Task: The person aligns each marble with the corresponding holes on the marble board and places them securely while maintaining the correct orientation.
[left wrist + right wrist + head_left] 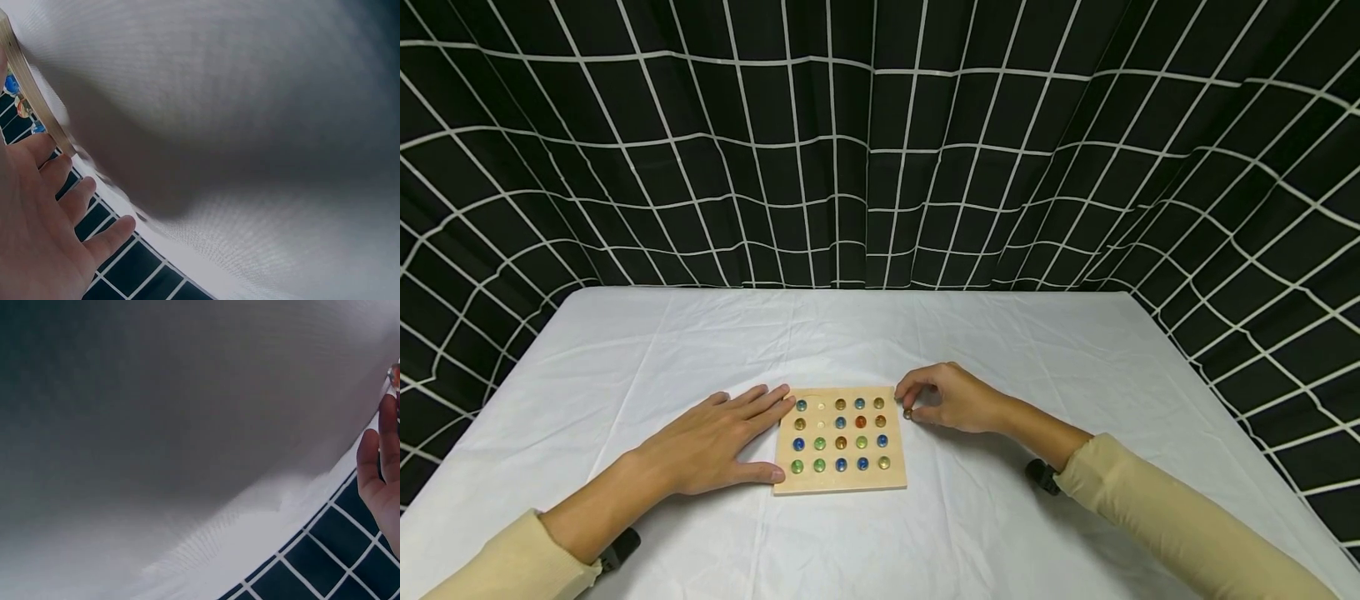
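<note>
A pale wooden board lies flat on the table, with rows of blue, green, amber and red glass marbles in its hollows. Two hollows in the second column from the left, in the upper two rows, show bare wood. My left hand rests with spread, straight fingers along the board's left edge, thumb at the near left corner. Just off the board's right edge, my right hand pinches a brownish marble by thumb and fingertip. In the right wrist view that marble shows partly at the frame's edge.
A white cloth with light creases covers the table. Behind it and at both sides hangs a black curtain with a white grid. Each wrist carries a small black camera, one at the left wrist.
</note>
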Tool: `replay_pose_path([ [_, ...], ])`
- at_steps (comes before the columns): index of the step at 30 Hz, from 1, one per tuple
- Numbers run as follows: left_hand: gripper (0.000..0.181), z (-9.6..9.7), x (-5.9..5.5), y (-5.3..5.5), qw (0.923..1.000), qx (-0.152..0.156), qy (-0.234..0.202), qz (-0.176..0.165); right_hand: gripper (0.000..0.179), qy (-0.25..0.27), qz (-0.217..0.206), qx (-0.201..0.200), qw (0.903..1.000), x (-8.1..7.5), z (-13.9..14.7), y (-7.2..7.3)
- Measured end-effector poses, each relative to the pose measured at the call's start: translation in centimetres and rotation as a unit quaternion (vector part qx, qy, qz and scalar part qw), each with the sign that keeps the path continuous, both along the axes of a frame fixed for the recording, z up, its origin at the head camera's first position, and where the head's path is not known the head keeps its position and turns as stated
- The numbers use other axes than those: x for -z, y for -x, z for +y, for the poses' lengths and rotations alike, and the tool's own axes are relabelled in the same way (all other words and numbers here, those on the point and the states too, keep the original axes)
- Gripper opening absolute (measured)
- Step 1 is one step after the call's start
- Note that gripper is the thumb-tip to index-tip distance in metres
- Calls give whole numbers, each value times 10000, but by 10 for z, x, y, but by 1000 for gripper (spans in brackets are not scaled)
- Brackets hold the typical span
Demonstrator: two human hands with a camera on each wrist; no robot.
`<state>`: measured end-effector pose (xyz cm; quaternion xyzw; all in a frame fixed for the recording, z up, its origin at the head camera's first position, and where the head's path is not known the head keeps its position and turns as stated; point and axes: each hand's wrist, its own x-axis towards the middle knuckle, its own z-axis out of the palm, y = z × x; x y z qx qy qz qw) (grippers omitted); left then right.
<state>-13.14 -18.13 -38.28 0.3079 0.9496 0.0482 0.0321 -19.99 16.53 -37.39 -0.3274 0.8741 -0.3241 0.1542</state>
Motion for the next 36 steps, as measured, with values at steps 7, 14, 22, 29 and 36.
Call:
replay_pose_path([
  [7, 88, 0, 0, 0, 10000, -18, -6, -19, 28, -72, 25, -7, 10000, 3, -2, 1],
  [14, 88, 0, 0, 0, 10000, -21, 0, -15, 26, -120, 128, -47, 9998, 1, -5, 1],
  [22, 88, 0, 0, 0, 10000, -9, 23, 16, 23, -150, 491, 14, 9987, -8, -9, 3],
  [29, 88, 0, 0, 0, 10000, -12, 20, 24, 24, -11, 514, -46, 9987, -15, -19, 5],
  [36, 88, 0, 1, -1, 10000, -39, -38, 18, 24, 103, 428, -140, 9989, -18, -37, 6],
])
